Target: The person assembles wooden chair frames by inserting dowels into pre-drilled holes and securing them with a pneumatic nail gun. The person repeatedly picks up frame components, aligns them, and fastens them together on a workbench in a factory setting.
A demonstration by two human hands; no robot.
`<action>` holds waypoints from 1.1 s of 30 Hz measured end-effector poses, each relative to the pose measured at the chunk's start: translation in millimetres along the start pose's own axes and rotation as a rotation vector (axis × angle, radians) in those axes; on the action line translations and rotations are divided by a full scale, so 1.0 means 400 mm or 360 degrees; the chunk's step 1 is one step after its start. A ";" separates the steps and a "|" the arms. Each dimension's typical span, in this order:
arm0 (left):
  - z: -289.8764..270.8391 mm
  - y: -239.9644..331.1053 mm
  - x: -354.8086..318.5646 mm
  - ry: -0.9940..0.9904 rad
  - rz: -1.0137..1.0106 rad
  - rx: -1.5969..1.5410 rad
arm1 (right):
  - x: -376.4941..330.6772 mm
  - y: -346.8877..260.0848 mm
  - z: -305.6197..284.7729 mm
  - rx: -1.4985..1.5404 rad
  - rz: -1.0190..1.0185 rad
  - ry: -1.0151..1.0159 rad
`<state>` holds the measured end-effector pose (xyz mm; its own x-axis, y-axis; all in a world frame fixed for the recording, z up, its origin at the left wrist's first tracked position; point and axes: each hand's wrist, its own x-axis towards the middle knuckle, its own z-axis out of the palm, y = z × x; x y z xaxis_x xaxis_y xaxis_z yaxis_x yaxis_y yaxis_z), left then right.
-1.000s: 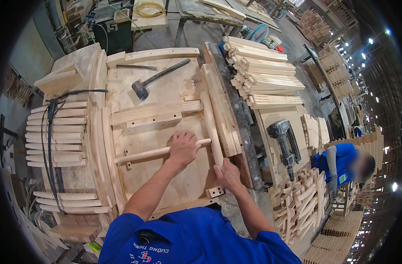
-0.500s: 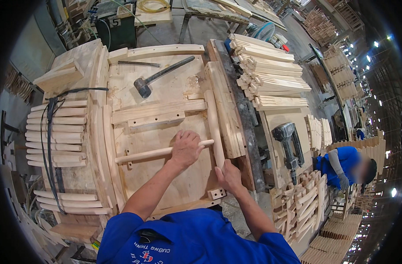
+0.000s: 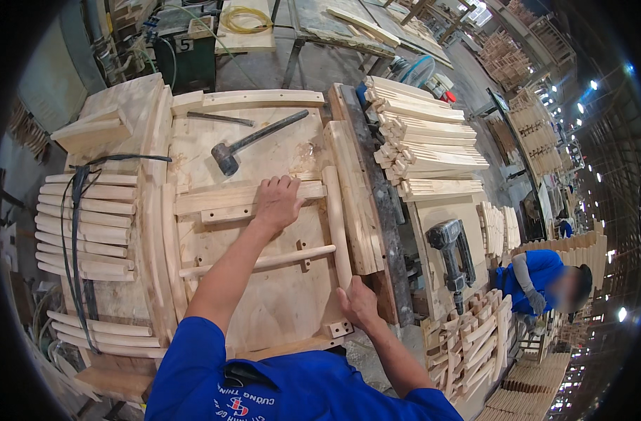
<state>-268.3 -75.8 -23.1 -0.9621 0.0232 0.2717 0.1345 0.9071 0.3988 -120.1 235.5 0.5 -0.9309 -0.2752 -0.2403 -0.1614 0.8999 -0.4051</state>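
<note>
Pale, bare wood makes up the frame in the middle of the picture: a right leg [image 3: 336,224], a left leg [image 3: 170,245], a wide rail [image 3: 215,200] and a round rod [image 3: 285,259], all lying on the board [image 3: 285,302].

The likeliest trouble is a skewed joint — if the right hand [image 3: 359,303] pushed the leg's lower end harder than its top, the leg could tilt and the rod's end bind or slip out. An uneven press from the left hand [image 3: 277,203] might likewise shift the rail. Whether either joint is fully seated I cannot tell.

The left hand lies over the rail, upper centre, its fingers close together and bent across the top edge; the thumb's grip cannot be made out. The right hand, right of centre, has thumb and fingers closed on the leg's lower end.

The wood looks smooth and unpainted — the right leg is gently curved, the rod slim, the rail flat and broad. A mallet [image 3: 254,139] rests above.
</note>
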 end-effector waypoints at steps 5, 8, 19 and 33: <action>0.004 -0.005 -0.004 0.0043 -0.0013 0.0053 | 0.004 -0.004 0.000 0.0014 -0.0016 0.0004; -0.016 -0.019 -0.011 -0.0001 -0.0033 0.0019 | 0.007 -0.012 -0.001 -0.0005 -0.0029 0.0012; -0.126 -0.108 -0.105 -0.0023 0.0035 0.0039 | -0.007 -0.014 -0.010 -0.0235 -0.0076 0.0107; -0.127 -0.105 -0.109 -0.0005 -0.0005 0.0056 | -0.020 -0.035 -0.022 -0.0624 -0.0004 0.0275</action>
<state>-220.1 -136.2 -7.2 -0.9633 0.0216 0.2674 0.1229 0.9215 0.3685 -113.2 228.0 16.0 -0.9663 -0.2465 -0.0747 -0.2448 0.9691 -0.0314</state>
